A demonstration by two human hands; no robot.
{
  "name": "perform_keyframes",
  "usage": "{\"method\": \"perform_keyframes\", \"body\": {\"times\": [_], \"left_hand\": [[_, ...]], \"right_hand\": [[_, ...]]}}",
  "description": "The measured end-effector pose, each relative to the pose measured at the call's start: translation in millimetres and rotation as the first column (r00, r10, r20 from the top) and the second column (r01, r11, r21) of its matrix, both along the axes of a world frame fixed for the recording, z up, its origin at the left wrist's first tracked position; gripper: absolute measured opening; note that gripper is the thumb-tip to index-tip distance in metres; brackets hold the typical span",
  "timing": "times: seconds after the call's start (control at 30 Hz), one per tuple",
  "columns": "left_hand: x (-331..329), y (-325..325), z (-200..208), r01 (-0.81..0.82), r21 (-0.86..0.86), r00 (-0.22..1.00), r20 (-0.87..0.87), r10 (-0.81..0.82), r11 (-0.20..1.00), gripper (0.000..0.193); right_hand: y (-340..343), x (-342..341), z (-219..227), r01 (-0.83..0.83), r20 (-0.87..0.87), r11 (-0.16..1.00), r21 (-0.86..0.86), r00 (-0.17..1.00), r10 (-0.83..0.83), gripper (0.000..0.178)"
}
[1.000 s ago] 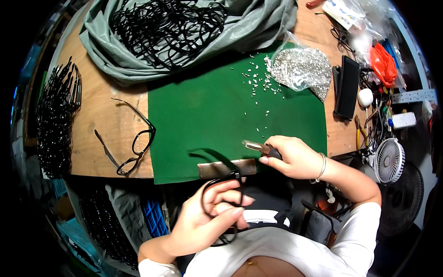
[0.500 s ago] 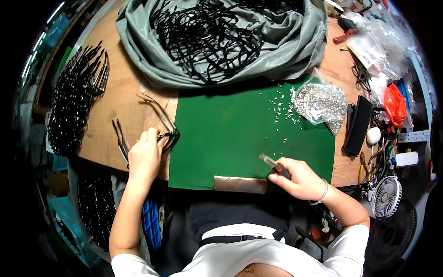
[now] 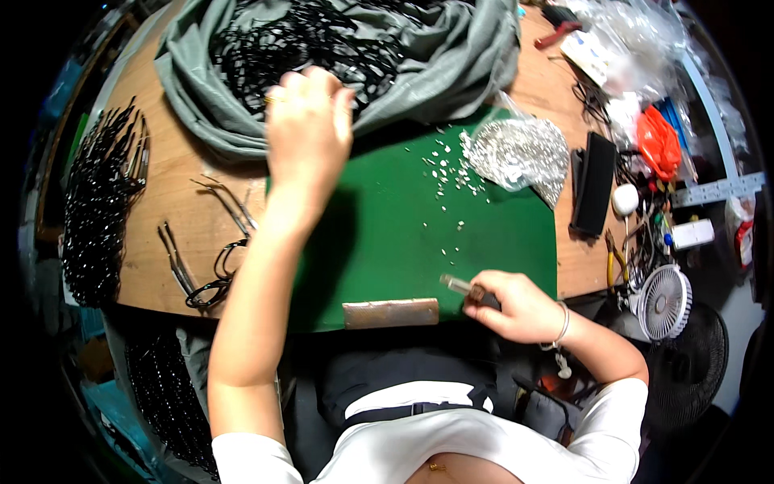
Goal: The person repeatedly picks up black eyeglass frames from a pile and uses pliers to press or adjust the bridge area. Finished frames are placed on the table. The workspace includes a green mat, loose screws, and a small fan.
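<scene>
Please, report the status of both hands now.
Left hand over tangled black frames in grey cloth, contact unclear. Right hand gripping dark-handled metal-tipped tool. Small silvery pieces scattered on green mat.

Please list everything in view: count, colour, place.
Table: one, brown, centre
Mat: one, green, on table
Strip: one, brown, mat's near edge
Cloth: one, grey, far side
Heap: one, black, inside cloth
Glasses frames: apparently two, black, left
Bundle: one, black, far left
Bag: one, clear, mat's right
Bits: many, silvery, bag and mat
Fans: two, white and black, right
Clutter: uncountable, mixed, far right
Left hand: one, bare, over heap
Right hand: one, bare, holding brownish tool
</scene>
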State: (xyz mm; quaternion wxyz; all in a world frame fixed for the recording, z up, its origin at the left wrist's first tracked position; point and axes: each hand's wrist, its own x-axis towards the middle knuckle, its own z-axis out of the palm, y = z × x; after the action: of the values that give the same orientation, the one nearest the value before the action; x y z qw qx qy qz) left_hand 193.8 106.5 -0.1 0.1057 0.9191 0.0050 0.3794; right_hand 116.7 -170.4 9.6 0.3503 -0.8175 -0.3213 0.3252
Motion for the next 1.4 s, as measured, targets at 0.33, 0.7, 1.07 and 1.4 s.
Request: {"method": "perform_keyframes", "body": {"times": [0.33, 0.7, 1.07, 1.4], "left_hand": [[-1, 9, 44, 0.274, -0.899, 0.826, 0.038, -0.562, 0.342, 0.021], [-158, -58, 73, -0.134, -0.989, 0.892, -0.091, -0.443, -0.066, 0.07], [-172, -96, 9, 0.143, -0.965, 0.792, -0.02, -0.61, 0.217, 0.083], [-174, -113, -1, 0.249, -0.872, 0.879, 0.021, -0.476, 0.421, 0.084]], "right_hand": [[6, 17, -7, 0.12, 0.249, 0.991, -0.059, 0.963, -0.102, 0.012], [20, 17, -39, 0.105, 0.438, 0.984, -0.142, 0.898, -0.033, 0.013], [26, -16, 21, 0.295, -0.164, 0.911, 0.287, 0.952, -0.257, 0.012], [43, -29, 11, 0.602, -0.64, 0.706, 0.374, 0.718, -0.273, 0.013]]}}
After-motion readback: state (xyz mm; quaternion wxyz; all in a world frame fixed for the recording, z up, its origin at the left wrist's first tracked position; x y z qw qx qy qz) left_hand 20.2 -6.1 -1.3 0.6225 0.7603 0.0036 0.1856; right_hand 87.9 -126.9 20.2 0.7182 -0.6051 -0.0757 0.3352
